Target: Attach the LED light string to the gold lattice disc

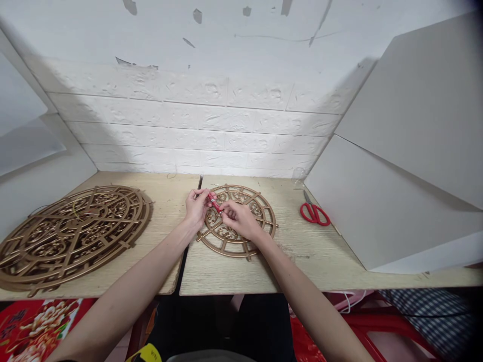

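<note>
Hands (240, 218) partly hide the slim red item (213, 201) they hold over latticework (228, 233).

Wall (234, 120): there it runs, along the worktop's (332, 261) back edge, screens (392, 206) at either end.
Panel stack (65, 226): over on the left, reaching the front-left corner!
Single panel (228, 233): centre stage, just right of the seam (183, 266).
Slender piece (215, 202): above that panel, between left hand (195, 207) and right hand (242, 217).
Scissors (312, 205): out right, beside the right screen, blades towards the back edge.
</note>
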Action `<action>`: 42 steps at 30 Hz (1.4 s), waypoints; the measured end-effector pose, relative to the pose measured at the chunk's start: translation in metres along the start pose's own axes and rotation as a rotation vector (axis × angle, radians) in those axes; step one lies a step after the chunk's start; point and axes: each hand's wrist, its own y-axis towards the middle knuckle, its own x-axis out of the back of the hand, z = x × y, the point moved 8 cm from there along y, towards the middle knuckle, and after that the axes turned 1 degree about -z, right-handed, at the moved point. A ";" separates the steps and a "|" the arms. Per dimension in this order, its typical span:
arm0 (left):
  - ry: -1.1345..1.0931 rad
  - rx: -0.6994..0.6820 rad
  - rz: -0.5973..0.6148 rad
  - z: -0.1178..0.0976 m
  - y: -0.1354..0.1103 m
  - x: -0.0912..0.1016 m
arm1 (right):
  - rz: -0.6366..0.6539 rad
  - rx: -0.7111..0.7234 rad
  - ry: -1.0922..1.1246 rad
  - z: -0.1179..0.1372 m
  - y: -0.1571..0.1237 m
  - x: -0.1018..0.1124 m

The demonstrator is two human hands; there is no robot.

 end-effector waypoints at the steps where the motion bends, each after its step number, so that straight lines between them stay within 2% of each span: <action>1: 0.000 0.000 0.001 0.000 0.000 0.000 | 0.001 0.000 -0.001 0.000 0.000 0.000; 42: 0.004 -0.005 0.016 0.000 0.000 -0.001 | 0.017 -0.004 -0.003 0.001 0.000 0.000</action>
